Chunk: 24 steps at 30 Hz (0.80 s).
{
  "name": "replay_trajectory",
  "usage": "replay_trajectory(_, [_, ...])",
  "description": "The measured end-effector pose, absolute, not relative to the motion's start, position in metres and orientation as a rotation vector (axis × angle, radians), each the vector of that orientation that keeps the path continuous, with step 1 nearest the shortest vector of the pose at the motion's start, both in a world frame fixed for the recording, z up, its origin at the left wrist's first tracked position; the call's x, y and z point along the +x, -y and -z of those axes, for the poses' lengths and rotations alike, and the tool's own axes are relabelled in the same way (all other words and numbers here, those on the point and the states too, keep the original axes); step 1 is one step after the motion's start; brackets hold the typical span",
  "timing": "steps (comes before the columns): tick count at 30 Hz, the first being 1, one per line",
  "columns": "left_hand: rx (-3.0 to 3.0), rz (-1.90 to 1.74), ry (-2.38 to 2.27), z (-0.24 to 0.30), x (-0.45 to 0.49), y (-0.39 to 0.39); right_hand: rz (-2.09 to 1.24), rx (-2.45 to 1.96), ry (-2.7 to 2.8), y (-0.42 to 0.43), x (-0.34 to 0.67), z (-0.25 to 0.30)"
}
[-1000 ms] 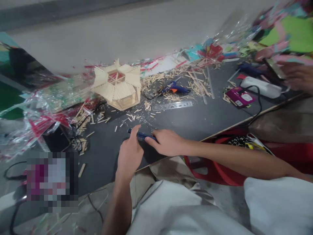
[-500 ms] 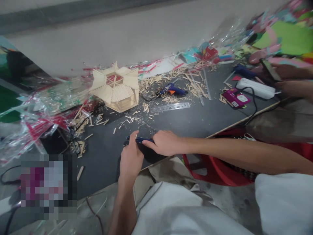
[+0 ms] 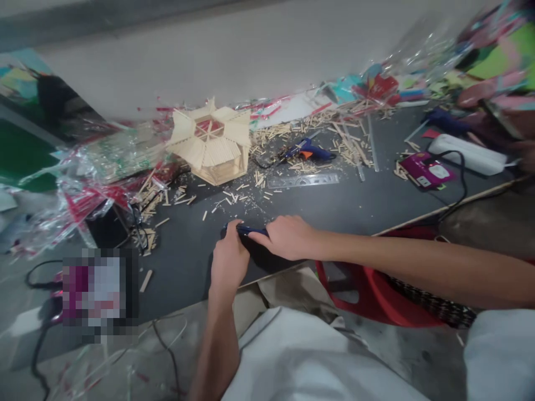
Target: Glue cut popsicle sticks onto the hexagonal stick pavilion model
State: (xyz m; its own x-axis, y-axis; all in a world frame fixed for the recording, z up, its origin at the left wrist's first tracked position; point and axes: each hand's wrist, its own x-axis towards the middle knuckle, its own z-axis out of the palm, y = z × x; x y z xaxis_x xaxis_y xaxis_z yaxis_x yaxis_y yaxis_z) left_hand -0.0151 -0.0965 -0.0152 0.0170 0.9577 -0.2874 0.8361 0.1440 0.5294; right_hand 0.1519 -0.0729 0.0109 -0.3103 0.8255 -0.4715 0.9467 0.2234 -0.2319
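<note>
My right hand [image 3: 292,238] is closed around a slim dark blue hand tool [image 3: 253,230] above the near edge of the table. The tool's exact kind does not show. My left hand [image 3: 230,259] is at the tool's far end, its fingers bent in a pinch. Whatever lies between those fingertips is too small or hidden to name. Beyond the hands stands a model built of pale wooden sticks [image 3: 217,153], with a star-shaped roof and a six-sided opening on top. Short cut stick pieces [image 3: 234,196] and fine chips lie between it and my hands.
A blue glue gun [image 3: 315,151] lies behind a clear ruler [image 3: 303,180]. To the right are a purple box [image 3: 428,170], a white power strip [image 3: 468,153] and another person's hand [image 3: 524,150]. Crumpled plastic wrapping [image 3: 79,206] covers the left side; a red chair [image 3: 368,295] stands below.
The camera view has turned slightly, so the tabletop things sit further right in the picture. Both hands stay together at the blue tool, with little change in their grip.
</note>
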Motion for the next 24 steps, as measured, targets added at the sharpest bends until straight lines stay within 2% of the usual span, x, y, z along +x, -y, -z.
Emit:
replay_trajectory(5, [1.79,-0.227,-1.82,0.014,-0.014,0.093,0.642,1.7,-2.257,0.073,0.155,-0.007])
replay_trajectory(11, [1.923,-0.124,-1.806,0.007,-0.03,0.089,0.395,1.733,-2.335,0.086,0.162,-0.006])
replay_trajectory(18, [2.15,-0.151,-1.774,0.004,-0.057,0.072,0.353,1.874,-2.229,0.099,0.188,-0.007])
replay_trajectory(24, [2.52,-0.132,-1.653,0.016,-0.05,0.056,0.042,2.074,-2.155,0.101,0.214,0.017])
